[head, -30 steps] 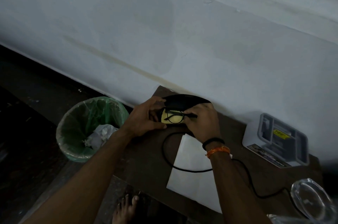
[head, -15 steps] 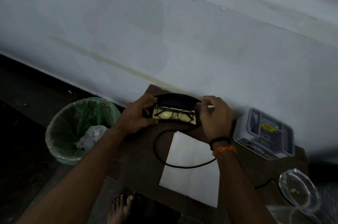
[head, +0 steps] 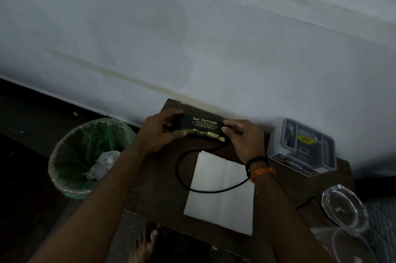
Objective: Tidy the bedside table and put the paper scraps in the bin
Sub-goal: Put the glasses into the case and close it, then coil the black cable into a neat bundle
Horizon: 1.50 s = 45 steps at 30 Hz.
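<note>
**Glasses case lid nearly down, hands at both ends**

Half a second ago the black glasses case [head: 203,127] stood open with the spectacles in plain sight; now its lid has swung down so the gold shop lettering faces the camera, and only a thin yellow strip of lining shows along the front edge. The case sits at the back of the dark wooden bedside table [head: 154,187], close to the wall. The left hand [head: 159,134] grips the case's left end, thumb along the front edge, and the right hand [head: 243,139] pinches the right end, fingers curled round it.

The case looks rigid and light, its shell smooth enough to slide on the wood, so holding both ends while pressing the lid seems sensible. The glasses inside are fragile; a temple caught in the seam could bend.

A white paper sheet [head: 218,196] lies flat in the middle of the table with a black cable [head: 182,177] looped across it. The sheet is thin and limp, best lifted by an edge once the cable is off it. The green-lined bin [head: 70,155] stands just left of the table, crumpled paper [head: 102,164] already inside.
</note>
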### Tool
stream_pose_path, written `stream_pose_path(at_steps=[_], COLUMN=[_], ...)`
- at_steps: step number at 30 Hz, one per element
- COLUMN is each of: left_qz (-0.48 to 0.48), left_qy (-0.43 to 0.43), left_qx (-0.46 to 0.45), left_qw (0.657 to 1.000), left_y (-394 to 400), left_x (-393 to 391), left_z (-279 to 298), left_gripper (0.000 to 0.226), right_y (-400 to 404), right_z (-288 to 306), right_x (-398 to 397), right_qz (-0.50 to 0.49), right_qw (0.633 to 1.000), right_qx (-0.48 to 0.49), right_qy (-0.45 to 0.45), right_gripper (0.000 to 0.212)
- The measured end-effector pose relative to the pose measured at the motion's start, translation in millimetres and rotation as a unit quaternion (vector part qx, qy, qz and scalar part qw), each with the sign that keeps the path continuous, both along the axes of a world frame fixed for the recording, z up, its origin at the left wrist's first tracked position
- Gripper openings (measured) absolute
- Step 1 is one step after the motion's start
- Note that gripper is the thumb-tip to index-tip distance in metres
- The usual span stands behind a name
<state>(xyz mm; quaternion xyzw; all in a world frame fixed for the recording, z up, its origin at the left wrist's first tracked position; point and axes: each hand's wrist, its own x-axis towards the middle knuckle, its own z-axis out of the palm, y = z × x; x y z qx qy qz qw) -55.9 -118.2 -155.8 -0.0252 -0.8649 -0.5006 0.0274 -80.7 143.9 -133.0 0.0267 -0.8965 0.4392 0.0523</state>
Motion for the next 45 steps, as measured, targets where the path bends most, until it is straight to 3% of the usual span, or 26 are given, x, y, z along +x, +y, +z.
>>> stream_pose_path(at_steps=[5,20,24,28,31,36,40,45], left_qz=[0.038,0.08,0.088,0.104,0.144,-0.044,-0.079,-0.09], left_qy=[0.021,0.026,0.028,0.048,0.068,0.027,0.025,0.027], left_qx=[-0.016,-0.044,-0.074,-0.172,-0.147,-0.147,-0.134,-0.121], left_qw=[0.999,0.995,0.993,0.978,0.976,0.988,0.988,0.988], left_y=[6.4,12.4,14.2,17.9,30.2,59.5,78.7,93.4], left_x=[-0.9,-0.3,-0.9,1.2,7.4,27.2,47.8,50.1], left_z=[-1.1,-1.2,3.9,11.9,24.9,41.9,51.4,63.1], left_gripper=[0.043,0.048,0.05,0.051,0.026,0.002,0.007,0.01], right_y=[-0.7,-4.1,-7.5,-2.9,11.2,32.0,36.4,26.8], right_z=[-3.6,-8.0,-5.8,5.8,16.8,29.0,31.4,22.9], right_x=[1.2,1.4,2.2,6.3,22.3,72.8,111.9,130.9], right_qz=[0.008,0.0,0.014,0.009,-0.025,-0.03,0.045,0.173], right_qw=[0.999,0.999,0.998,0.996,0.995,0.992,0.986,0.965], right_qx=[0.028,0.018,0.036,0.086,0.099,0.125,0.163,0.196], right_qy=[-0.027,-0.048,-0.041,-0.034,-0.02,0.006,-0.006,-0.038], right_gripper=[0.044,0.048,0.048,0.042,0.025,0.015,0.017,0.034])
